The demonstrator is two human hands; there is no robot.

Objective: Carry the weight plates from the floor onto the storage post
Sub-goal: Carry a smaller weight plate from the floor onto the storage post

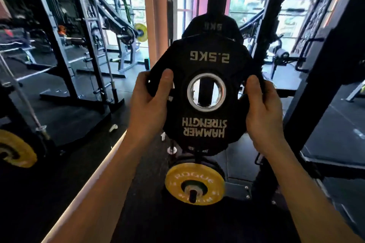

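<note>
Gripped at opposite rim cutouts by left hand (150, 102) and right hand (260, 108): black 2.5 kg plate (207, 92), probably light, rigid, easily steadied.

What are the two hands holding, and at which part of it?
Both hands hold one black round 2.5 kg weight plate upright. The left hand grips its left edge, the right hand its right edge, thumbs on the printed face.

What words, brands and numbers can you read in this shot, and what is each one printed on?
"2.5KG", upside down, on the black plate gripped by both hands.
"HAMMER STRENGTH", upside down, lower on the same plate.
"5KG", upside down and partly cut off, on the black plate behind.
"ROGUE", on the yellow plate on the low peg.
That plate's lower lettering is too blurred to read.
</note>
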